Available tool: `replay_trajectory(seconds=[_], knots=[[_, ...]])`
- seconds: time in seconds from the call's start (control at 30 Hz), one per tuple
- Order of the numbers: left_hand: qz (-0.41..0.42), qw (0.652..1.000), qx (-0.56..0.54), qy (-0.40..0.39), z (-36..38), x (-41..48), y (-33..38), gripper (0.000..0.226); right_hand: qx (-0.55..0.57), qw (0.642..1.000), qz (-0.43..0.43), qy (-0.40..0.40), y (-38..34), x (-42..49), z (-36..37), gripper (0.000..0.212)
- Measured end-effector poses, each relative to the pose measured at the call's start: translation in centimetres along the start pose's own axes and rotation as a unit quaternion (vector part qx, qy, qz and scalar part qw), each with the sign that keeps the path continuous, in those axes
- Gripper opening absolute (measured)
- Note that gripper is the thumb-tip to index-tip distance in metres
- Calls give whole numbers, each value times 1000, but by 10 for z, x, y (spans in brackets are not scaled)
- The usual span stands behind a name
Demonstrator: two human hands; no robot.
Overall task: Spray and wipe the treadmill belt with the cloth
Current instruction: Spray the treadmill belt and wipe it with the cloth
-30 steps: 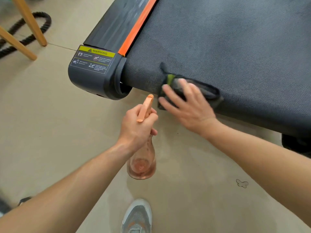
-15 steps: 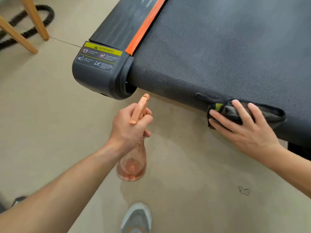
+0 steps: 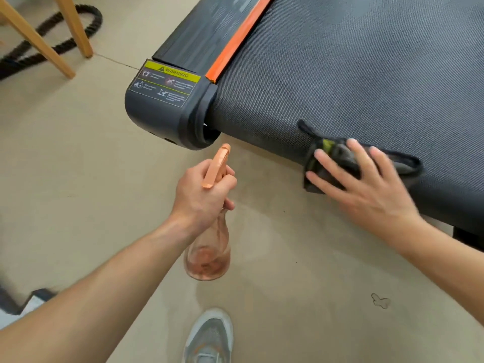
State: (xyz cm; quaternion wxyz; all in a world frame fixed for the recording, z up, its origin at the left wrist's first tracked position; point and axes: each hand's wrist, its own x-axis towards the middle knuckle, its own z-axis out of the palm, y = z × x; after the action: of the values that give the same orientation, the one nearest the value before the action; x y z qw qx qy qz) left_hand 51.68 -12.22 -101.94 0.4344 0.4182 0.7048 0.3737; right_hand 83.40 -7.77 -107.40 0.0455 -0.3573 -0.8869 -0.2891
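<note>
The dark grey treadmill belt (image 3: 353, 69) fills the upper right. A folded dark cloth (image 3: 337, 158) with a yellow-green tag lies over the belt's rounded near edge. My right hand (image 3: 366, 189) presses on it with spread, straight fingers. My left hand (image 3: 201, 197) grips the neck of an orange spray bottle (image 3: 209, 255), held above the floor just in front of the belt's end. The orange nozzle (image 3: 217, 166) points up toward the treadmill corner.
The treadmill's grey end cap with a yellow warning label (image 3: 167, 85) and an orange side strip (image 3: 241, 32) sit upper centre. Wooden legs (image 3: 70, 24) and a thick black rope (image 3: 60, 30) are at the upper left. My grey shoe (image 3: 209, 336) stands on the beige floor below.
My right hand slid the cloth right along the belt's near edge, then back a little to the left. The left hand keeps holding the bottle in about the same place.
</note>
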Motion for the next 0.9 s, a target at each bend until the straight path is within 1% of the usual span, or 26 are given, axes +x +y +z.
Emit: replay_trajectory(seconds=[0.1,0.2,0.3,0.4,0.47,0.57,0.67,0.77,0.9], knots=[[-15,1000,-9,-7,-1,-8,-7,21,-32,999,-19,-29,12,-19,-2,53],[-12,1000,9,-4,-2,-11,-9,16,-44,997,-29,-49,-1,11,4,51],[-6,1000,22,9,-2,-8,-7,5,-12,998,-44,-53,-19,73,4,49],[-5,1000,18,21,5,-5,1,6,42,997,-30,-64,-33,118,-3,48],[-11,1000,6,20,11,-5,4,10,44,997,-20,-67,-30,107,-3,49],[-22,1000,-14,6,17,-5,4,12,19,998,-9,-53,-17,41,0,48],[-38,999,-23,1,21,-7,2,8,-20,998,-19,-64,-3,-19,0,53],[-64,997,-38,1,22,-12,1,9,-30,997,-14,-69,2,-34,1,58],[-66,997,-39,-8,22,-15,3,10,-17,998,10,-55,-6,-26,0,56]])
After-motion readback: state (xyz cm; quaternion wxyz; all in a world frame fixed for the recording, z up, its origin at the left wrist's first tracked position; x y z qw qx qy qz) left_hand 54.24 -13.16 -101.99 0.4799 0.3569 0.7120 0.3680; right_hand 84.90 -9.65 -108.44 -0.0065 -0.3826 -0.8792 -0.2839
